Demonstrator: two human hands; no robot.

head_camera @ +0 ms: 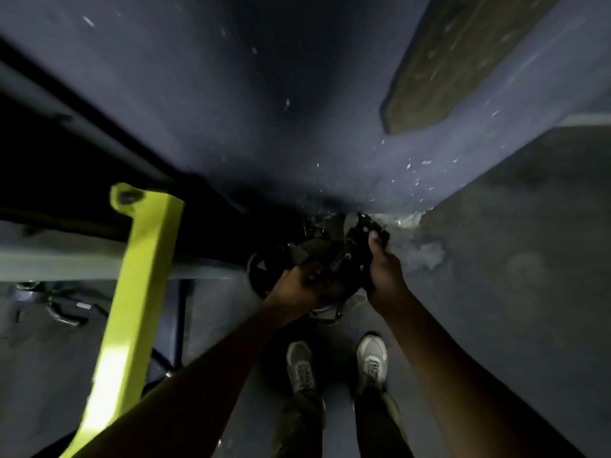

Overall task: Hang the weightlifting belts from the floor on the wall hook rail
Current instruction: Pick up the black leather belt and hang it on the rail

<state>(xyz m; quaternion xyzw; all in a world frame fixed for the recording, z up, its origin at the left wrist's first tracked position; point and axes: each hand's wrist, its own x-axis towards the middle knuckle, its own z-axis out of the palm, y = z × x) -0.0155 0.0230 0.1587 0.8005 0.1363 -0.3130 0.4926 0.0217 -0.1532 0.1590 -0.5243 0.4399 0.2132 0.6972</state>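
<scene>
I can't separate the dark belts (317, 256) into single pieces; they blur into one bundle. My left hand (299, 285) and right hand (385, 269) hide part of it, and the yellow-green frame (132, 292) runs off the near edge.

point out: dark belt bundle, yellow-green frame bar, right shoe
dark coiled weightlifting belt bundle (299, 259), head view, on the coiled strap's left part
yellow-green metal frame bar (139, 292), head view, mid-length of its flat face
grey right shoe (373, 360), head view, on the laces
</scene>
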